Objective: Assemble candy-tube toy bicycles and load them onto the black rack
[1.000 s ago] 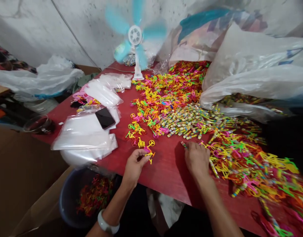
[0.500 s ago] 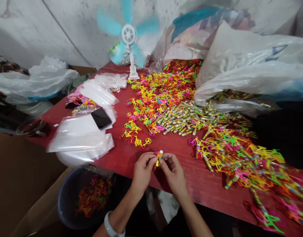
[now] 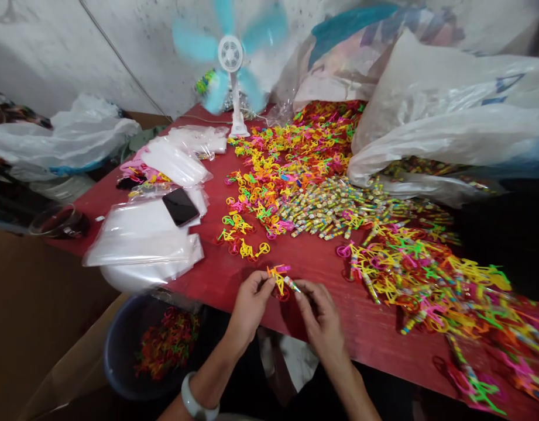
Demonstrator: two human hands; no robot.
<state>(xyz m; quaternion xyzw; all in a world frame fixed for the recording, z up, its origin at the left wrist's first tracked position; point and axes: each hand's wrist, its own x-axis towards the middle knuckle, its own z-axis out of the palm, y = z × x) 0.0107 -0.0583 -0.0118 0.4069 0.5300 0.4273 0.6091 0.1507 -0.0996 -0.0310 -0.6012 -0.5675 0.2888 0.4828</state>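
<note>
Close to the table's front edge, my left hand (image 3: 250, 304) pinches a small plastic toy bicycle (image 3: 278, 279) with yellow, orange, pink and red parts. My right hand (image 3: 321, 313) grips a thin, candy-like tube (image 3: 292, 285) in a patterned wrapper, its tip pointing at the toy. Tube and toy meet or nearly meet between my fingertips; whether they are joined I cannot tell. Beyond my hands lies a heap of similar wrapped tubes (image 3: 330, 204). To the right is a pile of bicycles with tubes (image 3: 427, 280).
Loose toy bicycles (image 3: 269, 158) spread across the red table (image 3: 225, 280) toward the back. Clear plastic bags (image 3: 137, 240) with a phone (image 3: 180, 206) on top lie left. A running fan (image 3: 231, 55) stands behind. A blue basin (image 3: 113, 362) of toy parts sits below left.
The tube has come into plain view at the right fingertips, angled toward the toy. My right hand has shifted slightly right and down, and the toy now shows more openly in my left.
</note>
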